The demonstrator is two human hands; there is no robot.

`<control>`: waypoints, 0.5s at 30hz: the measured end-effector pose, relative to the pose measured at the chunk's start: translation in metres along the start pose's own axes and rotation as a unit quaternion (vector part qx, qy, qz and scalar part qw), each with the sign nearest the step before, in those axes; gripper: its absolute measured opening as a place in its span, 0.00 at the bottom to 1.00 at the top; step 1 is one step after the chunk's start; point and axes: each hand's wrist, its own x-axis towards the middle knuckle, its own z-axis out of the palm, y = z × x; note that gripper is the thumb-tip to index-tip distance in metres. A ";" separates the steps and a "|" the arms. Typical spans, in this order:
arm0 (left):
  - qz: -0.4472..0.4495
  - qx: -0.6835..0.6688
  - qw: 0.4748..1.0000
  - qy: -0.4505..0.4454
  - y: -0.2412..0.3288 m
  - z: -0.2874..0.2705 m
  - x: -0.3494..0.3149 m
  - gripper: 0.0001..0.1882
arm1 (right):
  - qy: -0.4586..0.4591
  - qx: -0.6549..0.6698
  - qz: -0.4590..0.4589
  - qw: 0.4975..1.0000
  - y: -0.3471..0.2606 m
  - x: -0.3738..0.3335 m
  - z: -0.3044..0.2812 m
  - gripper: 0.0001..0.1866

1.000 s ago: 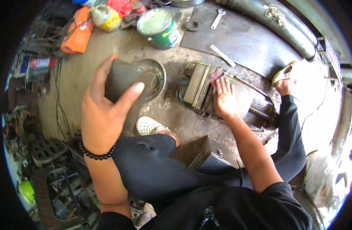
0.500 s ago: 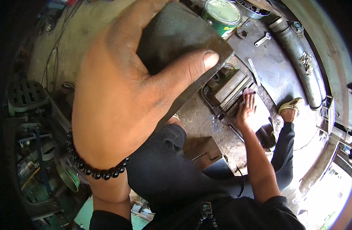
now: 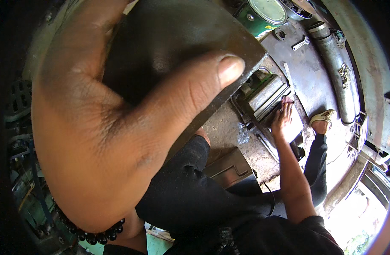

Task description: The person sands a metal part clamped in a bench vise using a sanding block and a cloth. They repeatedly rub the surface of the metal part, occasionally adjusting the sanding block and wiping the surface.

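Note:
Close to the camera, my left hand (image 3: 97,140) grips a dark, flat metal plate (image 3: 173,38) by its edge, the thumb lying across its face. The other fingers are partly hidden behind it. Lower and to the right, my right hand (image 3: 281,123) lies flat on the bright top of a metal vise-like fixture (image 3: 269,95), fingers stretched out. A small pinkish patch, perhaps cloth, shows at its fingertips; I cannot tell what it is.
A dark sheet (image 3: 305,70) on the floor bears an adjustable wrench (image 3: 301,43). A green can (image 3: 256,19) stands at the back, a long metal cylinder (image 3: 337,72) lies right. A metal box (image 3: 231,170) sits between my legs. Machine parts (image 3: 22,170) crowd the left.
My left hand and the plate look larger and closer, shifted left in the picture. The surroundings have moved slightly right. My right hand stays on the fixture.

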 end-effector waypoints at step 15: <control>-0.199 0.184 0.961 -0.054 -0.053 -0.070 -0.046 0.43 | 0.044 0.055 -0.057 0.996 -0.003 -0.020 -0.010 0.27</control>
